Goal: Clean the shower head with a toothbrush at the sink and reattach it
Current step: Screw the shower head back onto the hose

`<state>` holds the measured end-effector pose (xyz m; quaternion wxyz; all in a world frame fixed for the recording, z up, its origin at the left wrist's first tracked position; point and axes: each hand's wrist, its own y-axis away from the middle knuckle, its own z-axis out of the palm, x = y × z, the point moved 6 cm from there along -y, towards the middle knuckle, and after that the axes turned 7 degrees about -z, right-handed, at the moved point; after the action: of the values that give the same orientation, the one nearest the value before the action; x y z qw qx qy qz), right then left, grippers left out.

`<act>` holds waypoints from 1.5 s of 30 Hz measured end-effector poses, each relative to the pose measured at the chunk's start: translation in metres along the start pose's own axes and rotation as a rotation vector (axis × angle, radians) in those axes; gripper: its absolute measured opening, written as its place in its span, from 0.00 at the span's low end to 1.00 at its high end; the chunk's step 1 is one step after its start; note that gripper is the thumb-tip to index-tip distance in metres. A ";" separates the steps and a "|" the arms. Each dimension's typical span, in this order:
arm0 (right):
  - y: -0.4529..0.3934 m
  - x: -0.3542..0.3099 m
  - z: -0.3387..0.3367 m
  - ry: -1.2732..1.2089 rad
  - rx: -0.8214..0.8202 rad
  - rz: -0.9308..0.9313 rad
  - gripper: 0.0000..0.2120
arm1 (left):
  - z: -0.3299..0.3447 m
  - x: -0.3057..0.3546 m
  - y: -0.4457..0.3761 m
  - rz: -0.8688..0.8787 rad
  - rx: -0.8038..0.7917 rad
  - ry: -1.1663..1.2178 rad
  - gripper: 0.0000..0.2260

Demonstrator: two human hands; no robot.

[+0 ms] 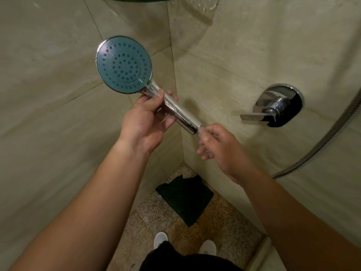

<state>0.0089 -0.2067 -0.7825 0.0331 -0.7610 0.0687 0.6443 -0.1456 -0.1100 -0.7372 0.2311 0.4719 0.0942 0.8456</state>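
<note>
The shower head is held up in front of the tiled corner, its round face turned toward the camera: a flat blue-grey disc dotted with rings of small nozzle holes, rimmed in shiny chrome. A smooth chrome handle runs down and to the right from the disc, wet and reflective, ending in a short dark threaded stub.

The left hand grips the upper part of that handle just below the disc, thumb laid along the front and fingers curled round behind. The right hand is at the handle's lower end, fingers curled and pinching at the stub; motion blur hides exactly what lies between the fingertips.

To the right of the right hand, a polished chrome mixer valve with a flat lever sits on the wall, and a ribbed metal hose curves down beyond it. The walls are large matte beige tiles with thin grout lines. Below the hands, a crumpled dark cloth lies on a speckled stone floor.
</note>
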 end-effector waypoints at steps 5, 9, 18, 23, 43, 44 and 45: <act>0.002 0.002 0.002 -0.063 -0.001 -0.066 0.11 | -0.001 -0.002 0.009 0.019 0.007 0.010 0.04; 0.003 0.008 0.011 -0.380 -0.068 0.080 0.14 | -0.001 -0.002 0.010 0.029 -0.022 -0.017 0.04; 0.007 0.019 0.015 -0.415 -0.048 0.240 0.18 | -0.020 0.007 0.008 0.033 -0.227 -0.234 0.10; -0.008 0.032 -0.001 -0.133 0.148 0.285 0.12 | -0.037 0.002 0.001 0.093 -0.112 -0.398 0.08; -0.059 0.056 -0.099 -0.656 0.927 0.271 0.11 | -0.054 -0.054 -0.004 0.213 0.332 -0.528 0.16; -0.058 0.058 -0.100 -0.631 0.949 0.263 0.10 | -0.053 -0.054 -0.005 0.219 0.339 -0.527 0.16; -0.058 0.060 -0.103 -0.594 0.970 0.260 0.11 | -0.052 -0.054 -0.005 0.224 0.347 -0.525 0.16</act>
<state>0.1275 -0.1672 -0.8263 0.3163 -0.4310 0.4364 0.7237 -0.1636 -0.1280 -0.8076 0.0694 0.7133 0.1217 0.6867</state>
